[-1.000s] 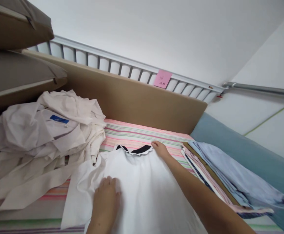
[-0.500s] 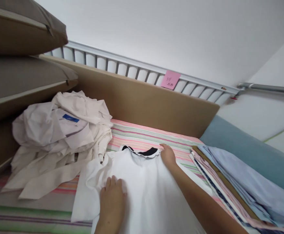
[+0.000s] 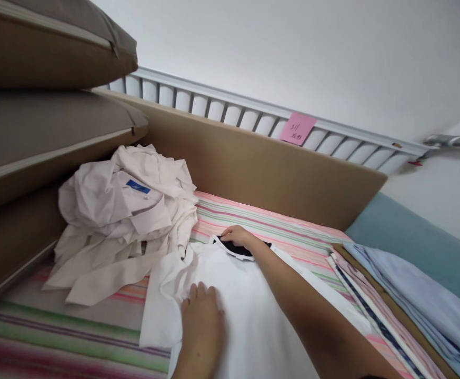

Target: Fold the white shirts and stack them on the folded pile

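We seem to be straightening the white shirt [image 3: 253, 310], collar toward the far edge of the striped sheet [image 3: 230, 210], left hand [image 3: 203, 326] spread on it, right hand [image 3: 238, 236] pinching the neckline; the next adjustment calls for light tension.

White shirt [image 3: 249, 305], black inner collar [image 3: 262, 245]

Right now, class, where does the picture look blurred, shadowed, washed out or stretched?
Head view: the left hand has a smeared edge, and the striped sheet blurs toward the lower left corner; the white shirt looks pale, its folds faint; shadow darkens the space beneath the grey cushions; the right forearm looks stretched, perhaps by a wide lens.
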A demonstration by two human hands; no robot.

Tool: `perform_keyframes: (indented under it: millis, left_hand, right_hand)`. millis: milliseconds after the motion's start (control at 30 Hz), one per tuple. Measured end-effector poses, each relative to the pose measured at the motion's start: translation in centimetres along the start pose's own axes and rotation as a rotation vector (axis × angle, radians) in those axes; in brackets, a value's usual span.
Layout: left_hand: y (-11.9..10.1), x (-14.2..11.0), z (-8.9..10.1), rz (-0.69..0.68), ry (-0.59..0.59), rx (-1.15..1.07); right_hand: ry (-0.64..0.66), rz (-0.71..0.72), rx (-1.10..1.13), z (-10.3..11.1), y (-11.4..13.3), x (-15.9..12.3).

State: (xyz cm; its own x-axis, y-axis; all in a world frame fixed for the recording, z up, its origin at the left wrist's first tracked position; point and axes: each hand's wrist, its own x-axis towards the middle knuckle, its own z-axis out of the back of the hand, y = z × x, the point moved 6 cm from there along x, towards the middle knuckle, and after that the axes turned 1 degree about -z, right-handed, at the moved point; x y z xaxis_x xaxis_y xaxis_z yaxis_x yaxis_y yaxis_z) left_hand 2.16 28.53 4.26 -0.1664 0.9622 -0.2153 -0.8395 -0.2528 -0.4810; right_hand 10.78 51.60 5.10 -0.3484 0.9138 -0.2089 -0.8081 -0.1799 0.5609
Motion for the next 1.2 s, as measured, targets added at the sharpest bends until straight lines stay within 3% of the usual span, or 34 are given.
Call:
perform_keyframes:
  millis: [167, 267, 467, 600, 667, 767, 867, 967, 1067, 1133, 1200]
  left_hand:
    - [0.2, -0.1, -0.2, -0.002, 0.000, -0.013]
    - [0.3, -0.3, -0.2, 0.002, 0.003, -0.017]
    - [-0.1, -0.4, 0.8, 0.004, -0.018, -0.080]
    - [-0.2, -0.3, 1.2, -0.012, -0.048, -0.065]
    - [-0.1, -0.2, 0.9, -0.019, -0.048, -0.022]
    - [-0.1, 0.1, 0.3, -0.033, -0.045, 0.053]
    - [-0.8, -0.1, -0.3, -0.083, -0.083, 0.108]
    - [-2.1, -0.9, -1.7, -0.225, -0.161, 0.156]
    - [-2.6, -1.9, -4.3, -0.342, -0.183, 0.242]
    - [-2.2, -2.5, -5.6, -0.382, -0.222, 0.298]
    - [-1.8, -3.3, -6.1, -0.416, -0.295, 0.328]
  right_hand:
    - [-0.185, 0.079, 0.006, -0.5, 0.5, -0.1]
    - [-0.230, 0.128, -0.036, -1.6, 0.9, -0.8]
    - [-0.437, 0.327, -0.304, -3.5, 2.8, -5.9]
    - [-0.213, 0.370, -0.433, -8.5, 2.6, -7.5]
    - [-0.163, 0.352, -0.438, -9.8, 2.7, -7.4]
    - [-0.142, 0.358, -0.407, -9.4, 3.6, -8.1]
    - [-0.195, 0.397, -0.365, -7.0, 3.5, -12.1]
    - [-0.307, 0.343, -0.379, -4.0, -0.5, -18.9]
    - [-0.283, 0.201, -0.481, -1.8, -8.7, -25.7]
    - [-0.278, 0.028, -0.542, -0.4, -14.9, -29.5]
    - [-0.372, -0.194, -0.584, 1.2, -19.9, -32.6]
